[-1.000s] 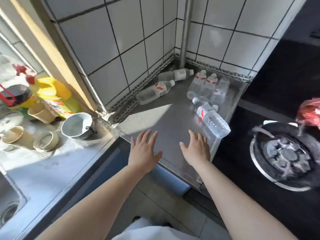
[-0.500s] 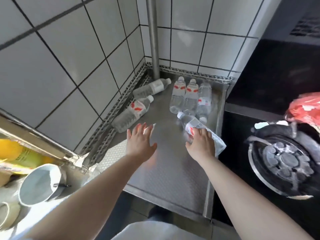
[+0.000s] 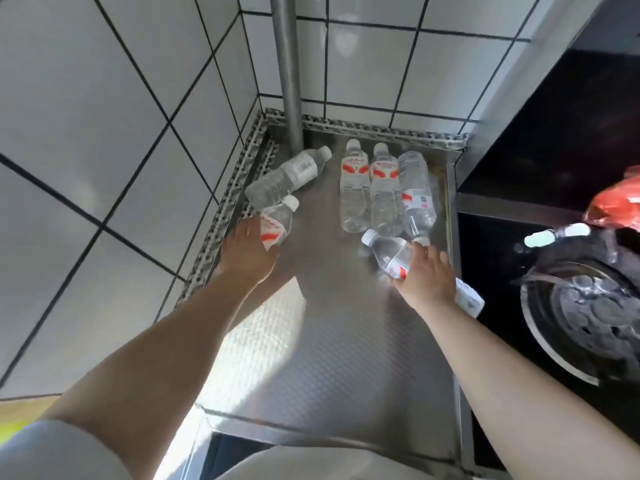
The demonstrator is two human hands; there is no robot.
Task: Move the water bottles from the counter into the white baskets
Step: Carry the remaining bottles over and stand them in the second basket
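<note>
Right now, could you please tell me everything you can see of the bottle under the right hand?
The bottle is clear plastic with a white cap and a white and red label, and seems to hold water. It lies on its side on the steel counter, cap pointing up-left, its base past the counter's right edge towards the stove. The right hand covers its middle, fingers wrapping it. Its neck sits close to another bottle's cap; contact is unclear.

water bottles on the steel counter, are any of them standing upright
No, all six water bottles lie on their sides on the steel counter, two of them under the left hand and right hand.
</note>
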